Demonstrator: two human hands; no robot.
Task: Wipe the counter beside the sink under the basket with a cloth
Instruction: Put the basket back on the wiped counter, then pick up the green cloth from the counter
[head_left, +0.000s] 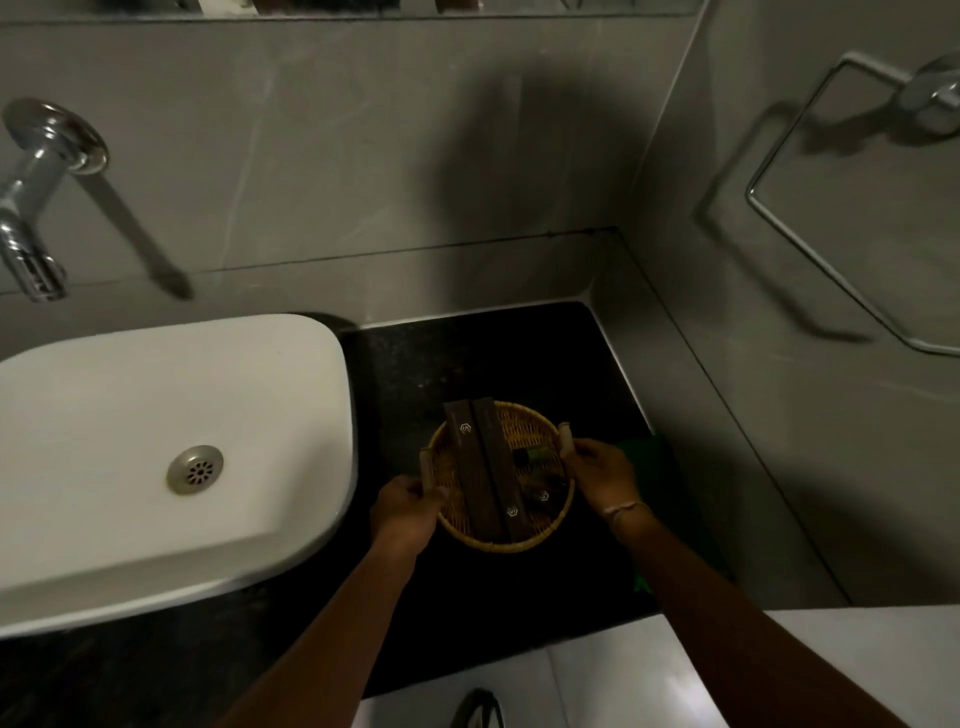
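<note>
A round woven basket sits over the black counter to the right of the white sink. Two long dark boxes and small dark items lie inside it. My left hand grips the basket's left handle. My right hand grips its right handle. Whether the basket rests on the counter or is lifted, I cannot tell. A green cloth lies on the counter at the right, partly hidden behind my right forearm.
A chrome tap juts from the grey wall above the sink. A metal towel ring hangs on the right wall. Walls close the counter at the back and right. Its front edge meets pale floor tiles.
</note>
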